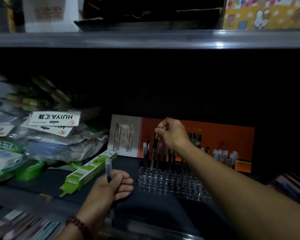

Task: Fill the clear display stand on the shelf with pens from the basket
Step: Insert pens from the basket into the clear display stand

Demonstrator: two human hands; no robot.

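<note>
The clear display stand (171,183) sits on the dark shelf, its many holes mostly bare, with several dark pens (166,154) upright along its back row. My right hand (171,134) pinches the top of a black pen (153,149) that stands over the stand's back-left holes. My left hand (113,185), with a bead bracelet on the wrist, grips another dark pen with a clear cap (108,170) upright, to the left of the stand. The basket is not in view.
An orange and grey gift box (220,135) stands behind the stand. Green flat packs (88,170) lie to its left, beside a pile of bagged stationery (47,135). Rolls of green tape (29,171) lie at left. An upper shelf edge (145,38) runs overhead.
</note>
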